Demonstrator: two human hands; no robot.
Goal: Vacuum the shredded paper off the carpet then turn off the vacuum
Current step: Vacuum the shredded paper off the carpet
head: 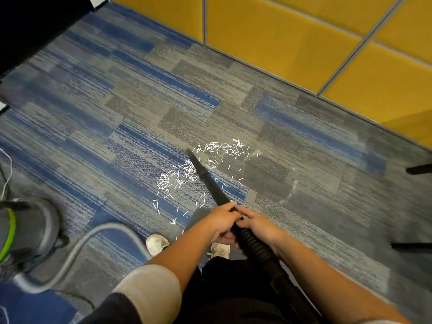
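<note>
Closest in, your beige left sleeve (149,291) sits at the bottom of the view, and the black ribbed hose (257,246) runs up past your right forearm. Your right hand (259,226) is wrapped around the top of that hose, fingers curled on it. Your left hand (219,220) is just ahead, touching the right, and it grips the base of the black crevice nozzle (205,178). Below your hands, your pale shoes (156,243) stand on the carpet (117,113).

Off to your left sits the grey vacuum canister (28,235) with its green stripe. A grey curve (81,244) swings out from it, probably a hose, though it's blurred.

The nozzle slants down and away, its tip in the shredded paper (168,181). White strips lie on both sides of it, thick left of the nozzle and beyond its tip, thinner back toward your feet. Farthest off, yellow wall panels (268,31) line the carpet's edge.
</note>
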